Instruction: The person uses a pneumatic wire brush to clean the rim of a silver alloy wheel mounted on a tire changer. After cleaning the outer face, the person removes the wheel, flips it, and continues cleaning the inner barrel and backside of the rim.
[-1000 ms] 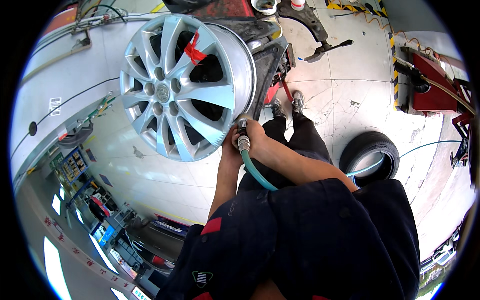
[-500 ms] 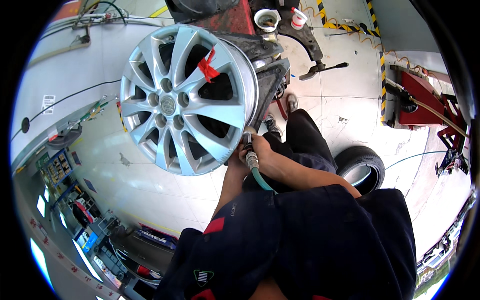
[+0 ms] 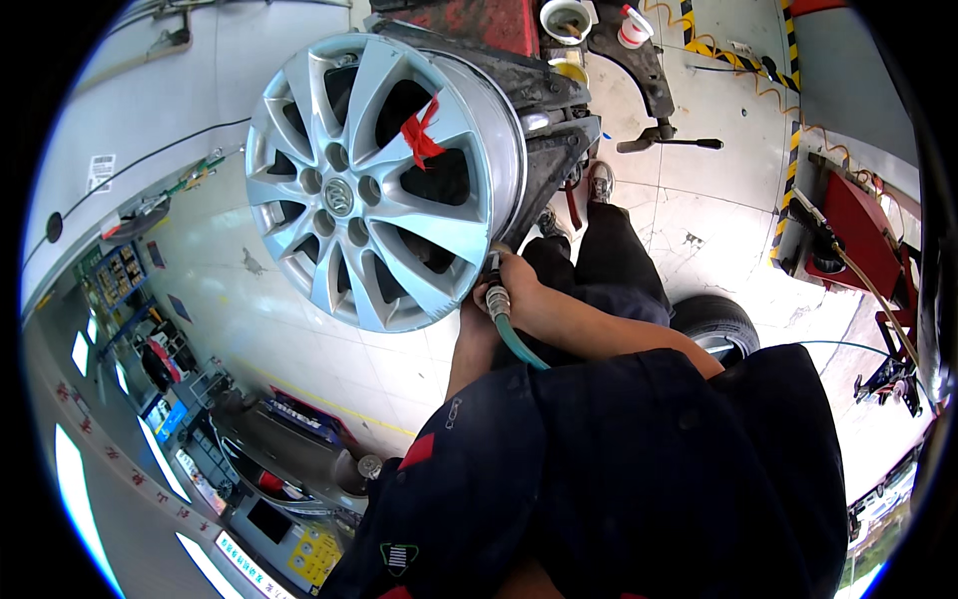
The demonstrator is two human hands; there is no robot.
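A silver multi-spoke alloy wheel rim (image 3: pixel 424 215) without a tyre stands tilted on the machine in front of me, with a red ribbon (image 3: pixel 421 138) tied to one spoke. My right hand (image 3: pixel 517 285) is closed around a small air tool, its metal hose coupling (image 3: pixel 497 299) showing below the fingers and a teal air hose (image 3: pixel 517 344) running down from it. The tool's working end is hidden by the hand, at the rim's lower right edge. My left hand (image 3: pixel 476 317) is beside and under the right one; its fingers are hidden.
A black tyre (image 3: pixel 714 327) lies on the floor to my right. Behind the rim, a white pot (image 3: pixel 566 20) and a white bottle with a red cap (image 3: pixel 635 30) stand by a black machine arm (image 3: pixel 639 70). A red machine (image 3: pixel 866 228) is at the far right.
My view has shifted a little, so the machine and floor items sit further right and higher. Both hands stay at the rim's lower right edge, the right still gripping the air tool.
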